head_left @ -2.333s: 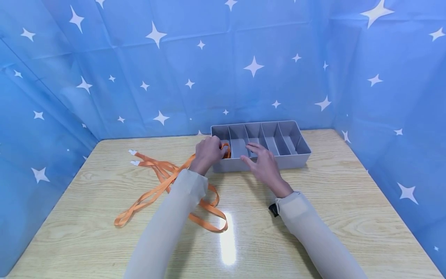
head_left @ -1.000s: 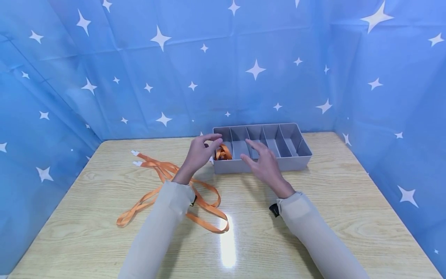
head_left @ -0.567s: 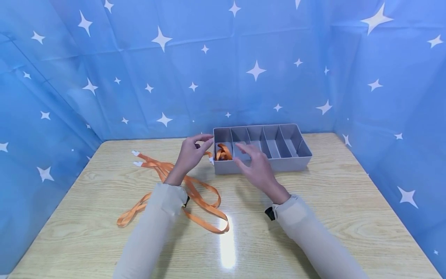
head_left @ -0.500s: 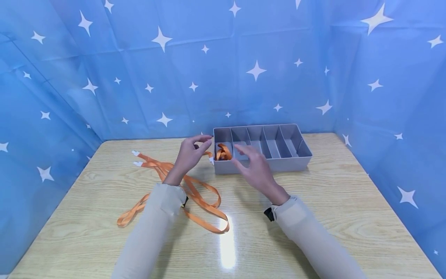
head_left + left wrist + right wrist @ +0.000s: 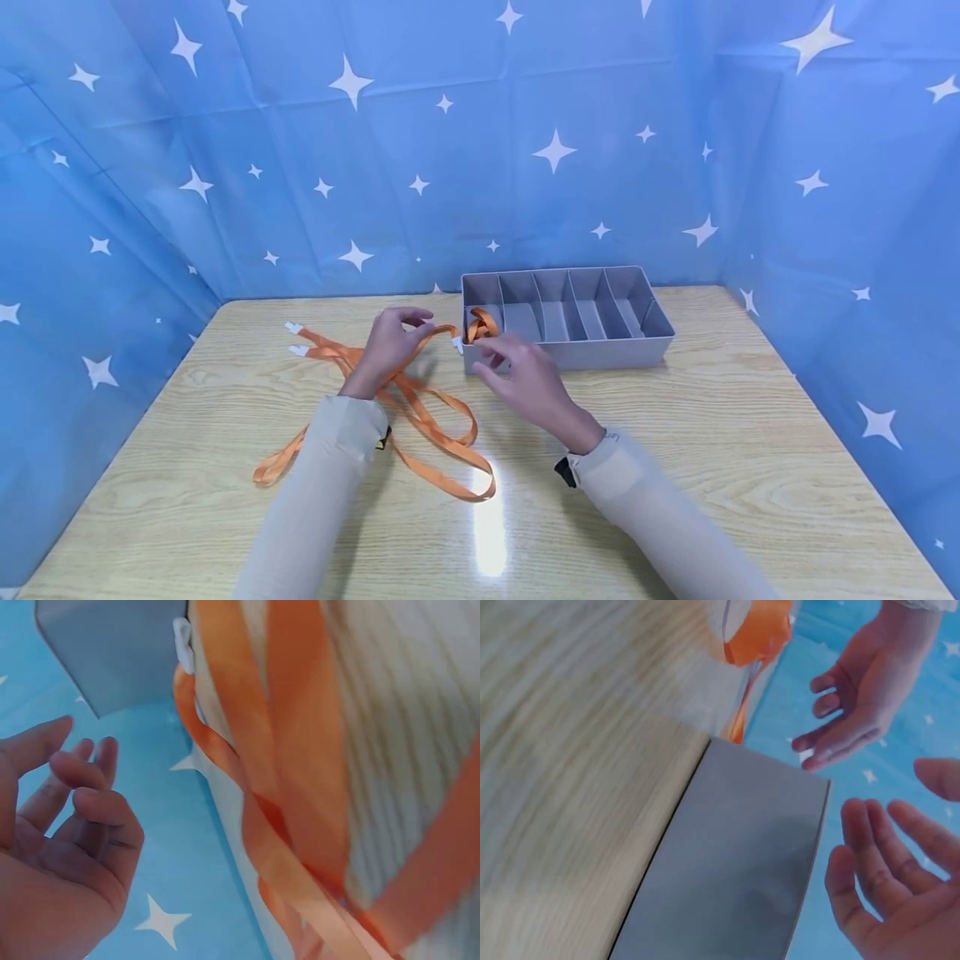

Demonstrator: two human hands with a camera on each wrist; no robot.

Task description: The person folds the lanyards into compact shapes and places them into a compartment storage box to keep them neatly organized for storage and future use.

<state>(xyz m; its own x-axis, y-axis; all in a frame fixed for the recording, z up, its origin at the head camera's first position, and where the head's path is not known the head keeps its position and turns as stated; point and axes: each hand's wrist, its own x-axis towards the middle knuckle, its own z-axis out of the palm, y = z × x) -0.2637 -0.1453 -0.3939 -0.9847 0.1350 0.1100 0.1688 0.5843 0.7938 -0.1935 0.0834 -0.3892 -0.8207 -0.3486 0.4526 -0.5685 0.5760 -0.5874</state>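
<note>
Several orange lanyards [image 5: 442, 437] with white end pieces lie loosely on the table, crossing one another. A coiled orange lanyard [image 5: 480, 325] sits in the leftmost compartment of the grey divided box [image 5: 611, 354]. Above the loose straps hovers my left hand [image 5: 386, 346], left of the box, its fingers loosely bent with nothing between them. My right hand [image 5: 525, 383] is in front of the box's left part, fingers relaxed and apart, partly covering the front wall. A white end piece [image 5: 182, 645] of one lanyard lies against the box's left end in the left wrist view.
The box's other compartments stand to the right of the coiled lanyard, split by thin dividers. A wood-grain table [image 5: 750, 467] carries everything. Blue cloth [image 5: 450, 167] with white stars hangs behind and at both sides.
My left hand has let go of the coiled lanyard in the leftmost compartment and drawn back left over the loose straps. My right hand has shifted left and nearer along the box front.
</note>
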